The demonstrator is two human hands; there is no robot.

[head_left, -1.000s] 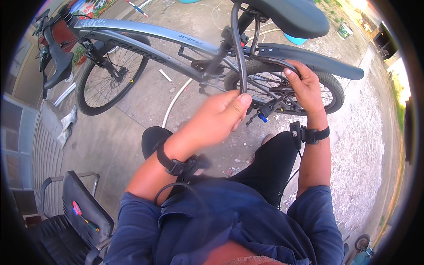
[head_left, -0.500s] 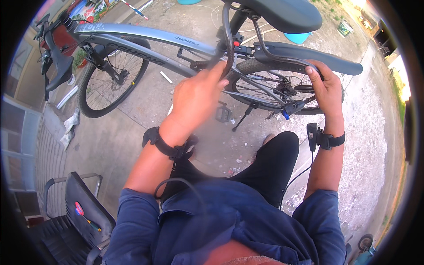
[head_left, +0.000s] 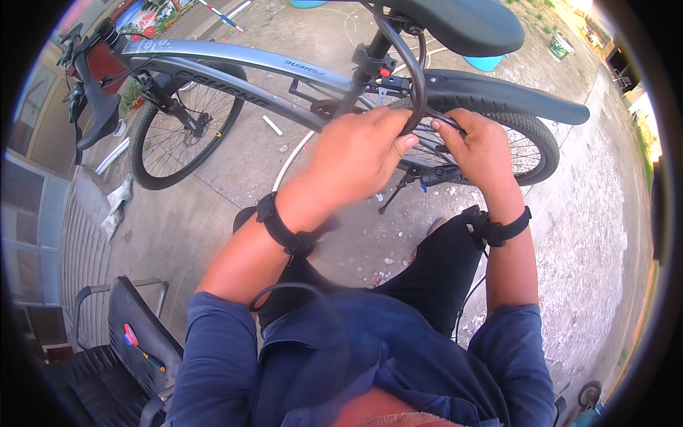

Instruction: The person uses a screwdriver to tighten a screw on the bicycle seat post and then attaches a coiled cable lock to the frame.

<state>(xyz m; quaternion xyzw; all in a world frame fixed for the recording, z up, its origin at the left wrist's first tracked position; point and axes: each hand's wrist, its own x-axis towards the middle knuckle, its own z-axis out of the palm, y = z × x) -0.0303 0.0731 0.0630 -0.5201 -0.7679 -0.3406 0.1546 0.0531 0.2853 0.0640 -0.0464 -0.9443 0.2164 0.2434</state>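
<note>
My left hand (head_left: 359,153) is closed on a dark coiled cable (head_left: 414,71) that loops from under the black saddle (head_left: 462,25) of a silver bicycle (head_left: 299,67). My right hand (head_left: 475,153) grips another part of the cable, its thumb pressed on it, just right of my left hand. Below them is a black cylindrical fitting (head_left: 437,176) with a blue tab, near the rear wheel (head_left: 541,156). The seat post (head_left: 366,67) has a clamp with a small red part. My left hand hides some of the frame and cable.
A black chair (head_left: 131,313) with a red-and-blue item and screwdriver on it stands lower left. The front wheel (head_left: 149,167) is at upper left. A white hose (head_left: 292,160) and pipe pieces (head_left: 272,125) lie on the concrete. A bucket (head_left: 559,47) stands upper right.
My left hand has moved from holding upright cable to a lower, rightward spot beside my right hand. My right hand went right, then came back left, and the cable loop shifted with them.
</note>
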